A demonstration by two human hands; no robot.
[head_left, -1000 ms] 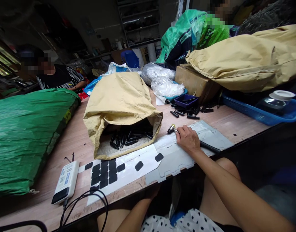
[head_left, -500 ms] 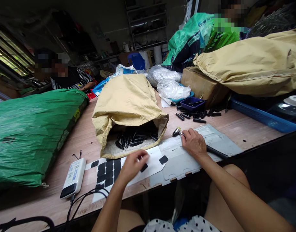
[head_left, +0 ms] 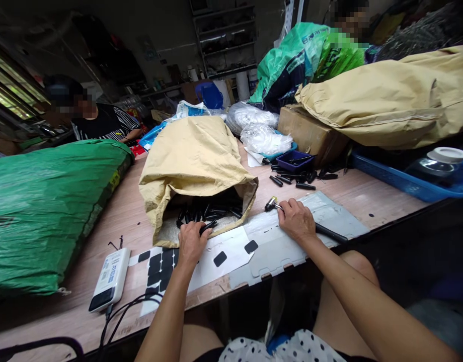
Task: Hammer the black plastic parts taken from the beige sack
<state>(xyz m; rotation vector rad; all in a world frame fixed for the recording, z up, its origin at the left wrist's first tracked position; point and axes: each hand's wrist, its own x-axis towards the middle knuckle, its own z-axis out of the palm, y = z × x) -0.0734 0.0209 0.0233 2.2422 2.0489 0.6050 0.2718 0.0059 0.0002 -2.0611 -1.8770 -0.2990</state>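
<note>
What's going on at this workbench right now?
The person's left hand is at the mouth of an open beige sack, its fingers on a slim black piece; more such pieces lie inside. The right hand holds a small hammer over a grey board. Between the sack and the bench's near edge lies a white sheet with black patches. Someone in a striped dark top sits beyond a green sack.

The light wood-grain surface (head_left: 384, 193) looks smooth, worn pale at its edge. The tan sack (head_left: 194, 151) is creased, matt cloth or paper; the green woven-looking sack (head_left: 58, 211) has a plastic sheen. The black rod-shaped pieces (head_left: 305, 186) look glossy, the white power bank (head_left: 109, 279) smooth plastic.
</note>
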